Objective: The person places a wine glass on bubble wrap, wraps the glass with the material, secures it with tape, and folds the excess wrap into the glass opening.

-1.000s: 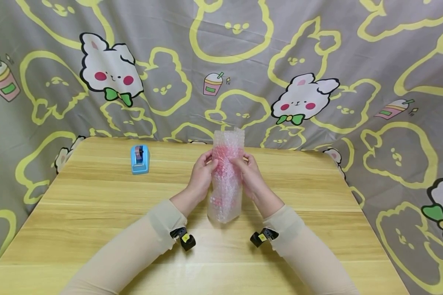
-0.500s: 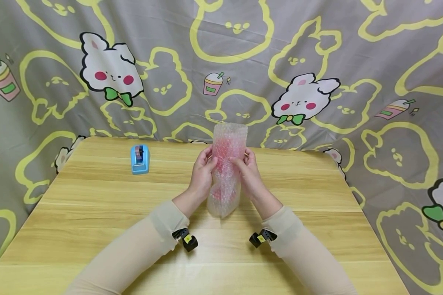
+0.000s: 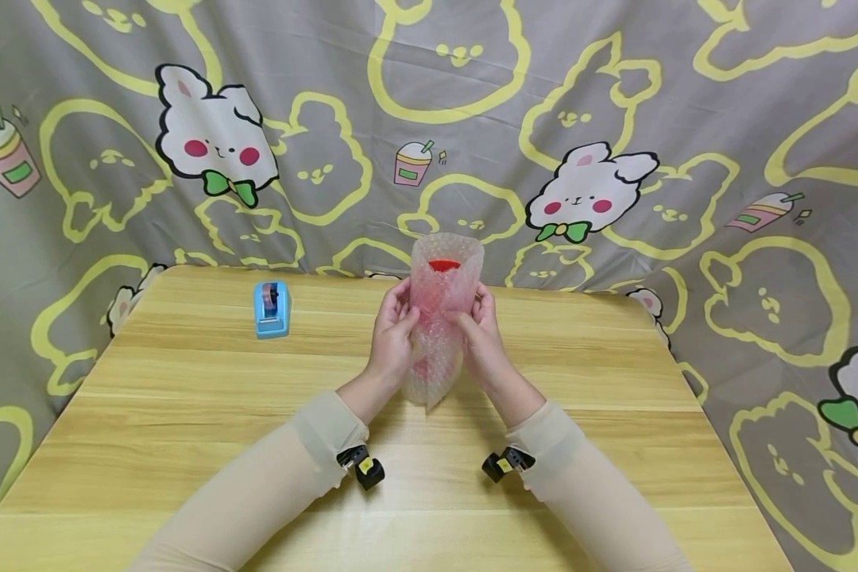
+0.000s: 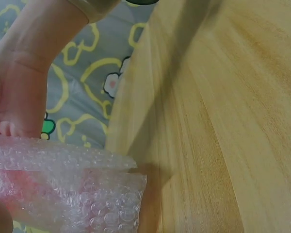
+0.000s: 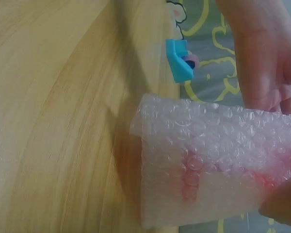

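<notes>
A roll of bubble wrap [image 3: 436, 342] stands tilted between both hands, wrapped around a red object [image 3: 444, 265]. The red top shows through the open upper end; what kind of thing it is stays hidden. My left hand [image 3: 392, 338] grips the left side of the roll, thumb on the near face and fingers behind. On the opposite side my right hand [image 3: 482, 334] holds it the same way. In the right wrist view, the lower end of the bubble wrap [image 5: 184, 160] extends past the hands, with faint red showing inside.
A blue tape dispenser [image 3: 271, 310] with a tape roll stands at the back left of the wooden table [image 3: 186, 413]. Behind the table hangs a grey patterned curtain [image 3: 329, 71]. A small black camera is on each wrist.
The bubble-wrapped roll has tilted, its top rising and opening toward me so the red end shows. Its lower end has drawn up and away. Both hands keep their hold.
</notes>
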`<state>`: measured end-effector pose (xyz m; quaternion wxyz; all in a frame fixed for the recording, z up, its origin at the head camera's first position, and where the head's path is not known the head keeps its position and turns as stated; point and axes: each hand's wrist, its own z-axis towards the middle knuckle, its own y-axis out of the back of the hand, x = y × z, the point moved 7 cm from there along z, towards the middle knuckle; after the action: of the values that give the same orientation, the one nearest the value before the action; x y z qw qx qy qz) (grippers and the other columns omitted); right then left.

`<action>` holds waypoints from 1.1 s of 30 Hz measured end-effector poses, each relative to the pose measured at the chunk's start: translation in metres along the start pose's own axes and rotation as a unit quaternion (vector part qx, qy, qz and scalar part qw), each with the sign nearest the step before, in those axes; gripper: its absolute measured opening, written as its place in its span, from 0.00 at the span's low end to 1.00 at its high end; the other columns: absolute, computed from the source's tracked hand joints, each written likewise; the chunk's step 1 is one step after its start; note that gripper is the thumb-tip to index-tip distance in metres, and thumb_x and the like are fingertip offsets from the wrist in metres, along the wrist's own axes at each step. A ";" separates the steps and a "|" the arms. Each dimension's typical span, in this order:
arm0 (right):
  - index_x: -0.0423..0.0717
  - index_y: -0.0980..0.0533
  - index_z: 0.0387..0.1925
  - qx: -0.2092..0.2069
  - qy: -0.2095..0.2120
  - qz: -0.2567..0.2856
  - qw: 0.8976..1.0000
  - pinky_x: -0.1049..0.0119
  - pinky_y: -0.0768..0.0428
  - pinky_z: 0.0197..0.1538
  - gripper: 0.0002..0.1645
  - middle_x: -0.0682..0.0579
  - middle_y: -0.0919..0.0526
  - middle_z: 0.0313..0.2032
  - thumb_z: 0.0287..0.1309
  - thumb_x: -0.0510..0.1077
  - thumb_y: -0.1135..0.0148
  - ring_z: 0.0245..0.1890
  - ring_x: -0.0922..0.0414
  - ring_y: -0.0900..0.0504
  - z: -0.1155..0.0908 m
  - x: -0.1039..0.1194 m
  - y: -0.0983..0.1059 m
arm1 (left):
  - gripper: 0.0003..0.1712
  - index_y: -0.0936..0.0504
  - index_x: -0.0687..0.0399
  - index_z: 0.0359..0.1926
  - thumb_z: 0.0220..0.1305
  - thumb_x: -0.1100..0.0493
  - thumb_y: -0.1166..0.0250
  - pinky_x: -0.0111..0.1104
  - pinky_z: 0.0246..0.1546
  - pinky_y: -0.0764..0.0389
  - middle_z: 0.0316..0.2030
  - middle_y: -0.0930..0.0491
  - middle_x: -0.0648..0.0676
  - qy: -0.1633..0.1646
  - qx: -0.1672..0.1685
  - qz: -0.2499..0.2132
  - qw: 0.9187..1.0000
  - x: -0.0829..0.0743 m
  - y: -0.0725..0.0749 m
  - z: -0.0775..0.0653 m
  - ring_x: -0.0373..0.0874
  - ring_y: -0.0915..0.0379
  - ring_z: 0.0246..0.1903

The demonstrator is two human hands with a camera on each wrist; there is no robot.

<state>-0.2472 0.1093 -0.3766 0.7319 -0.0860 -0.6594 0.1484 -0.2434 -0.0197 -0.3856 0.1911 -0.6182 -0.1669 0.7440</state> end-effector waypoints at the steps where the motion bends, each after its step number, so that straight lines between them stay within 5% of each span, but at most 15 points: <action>1: 0.43 0.51 0.69 0.002 0.002 0.000 1.000 0.64 0.33 0.65 0.41 0.45 0.38 0.67 0.57 0.31 0.48 0.64 0.54 0.35 0.000 0.000 0.000 | 0.28 0.44 0.69 0.72 0.72 0.74 0.58 0.41 0.72 0.42 0.71 0.41 0.64 -0.003 0.002 -0.001 1.000 0.000 0.000 0.000 0.52 0.47 0.73; 22: 0.44 0.54 0.71 0.018 0.019 -0.009 1.000 0.64 0.32 0.65 0.43 0.44 0.39 0.68 0.56 0.30 0.52 0.65 0.53 0.36 -0.007 -0.010 0.001 | 0.27 0.43 0.68 0.69 0.69 0.72 0.59 0.45 0.73 0.45 0.71 0.40 0.64 -0.023 0.005 0.025 0.999 0.008 0.007 -0.008 0.53 0.47 0.72; 33: 0.43 0.53 0.73 0.031 0.036 -0.014 0.999 0.65 0.33 0.65 0.44 0.43 0.41 0.70 0.55 0.29 0.54 0.67 0.53 0.39 -0.007 -0.009 -0.001 | 0.37 0.46 0.63 0.73 0.63 0.69 0.47 0.41 0.68 0.38 0.69 0.40 0.63 -0.048 0.044 0.075 0.995 0.003 0.004 -0.008 0.52 0.43 0.68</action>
<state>-0.2407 0.1062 -0.3855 0.7594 -0.0591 -0.6289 0.1559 -0.2367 -0.0215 -0.3912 0.1531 -0.5833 -0.0963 0.7919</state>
